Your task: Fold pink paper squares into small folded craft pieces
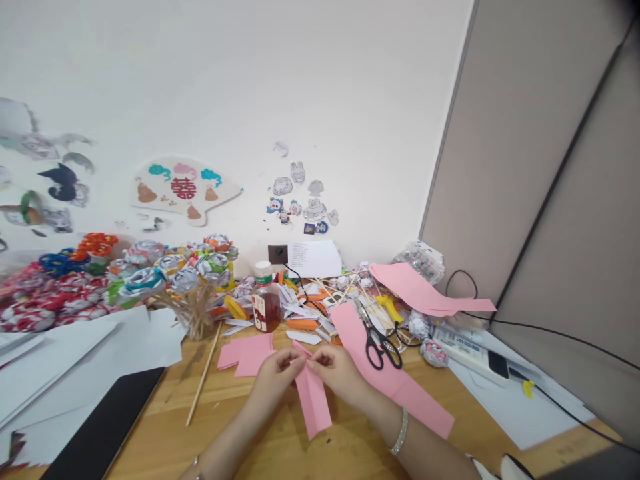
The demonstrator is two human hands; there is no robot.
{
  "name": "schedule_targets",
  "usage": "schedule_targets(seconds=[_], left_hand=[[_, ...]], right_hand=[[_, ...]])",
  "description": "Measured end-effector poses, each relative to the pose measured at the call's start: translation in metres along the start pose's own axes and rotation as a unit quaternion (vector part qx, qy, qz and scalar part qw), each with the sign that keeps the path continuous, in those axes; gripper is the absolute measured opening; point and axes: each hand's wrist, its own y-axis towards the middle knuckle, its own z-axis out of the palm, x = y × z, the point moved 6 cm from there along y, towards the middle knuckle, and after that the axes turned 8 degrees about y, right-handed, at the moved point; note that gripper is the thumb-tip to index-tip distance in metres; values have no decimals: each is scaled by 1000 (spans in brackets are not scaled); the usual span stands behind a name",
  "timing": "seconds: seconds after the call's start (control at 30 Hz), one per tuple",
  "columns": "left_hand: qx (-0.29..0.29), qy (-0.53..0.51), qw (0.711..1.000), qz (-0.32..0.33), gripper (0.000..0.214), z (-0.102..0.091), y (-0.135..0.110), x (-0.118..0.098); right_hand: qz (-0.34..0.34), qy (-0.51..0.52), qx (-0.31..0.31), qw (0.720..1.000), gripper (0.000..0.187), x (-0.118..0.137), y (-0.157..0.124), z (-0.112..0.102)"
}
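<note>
Both hands meet over the wooden desk (280, 447) and pinch the top of a folded pink paper strip (314, 400). My left hand (278, 375) grips its upper left edge with curled fingers. My right hand (339, 371) pinches the upper right edge; a silver bracelet (399, 433) sits on that wrist. The strip hangs down toward me between the hands. Small pink paper squares (247, 353) lie just behind the left hand. A long pink strip (400, 390) lies flat to the right.
Black-handled scissors (379, 340) lie on the long strip. A brown bottle (265, 301), a bunch of paper roses on sticks (185, 277), a wooden skewer (204, 383), white sheets (75, 360), a dark tablet (107, 427) and cables (560, 333) surround the spot.
</note>
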Motion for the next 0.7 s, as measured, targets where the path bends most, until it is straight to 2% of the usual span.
schedule_targets(seconds=[0.17,0.4,0.7], left_hand=[[4,6,1000,5,19,1,1,2],[1,87,995,50,20,1,-3,-6],[-17,43,999,13,20,-6,2,0]], right_hand=[[-4,-8,7,1000,13,2,0,1],[-11,-31,2,999,12,5,0,-1],[-18,7,32,999,12,21,1,-3]])
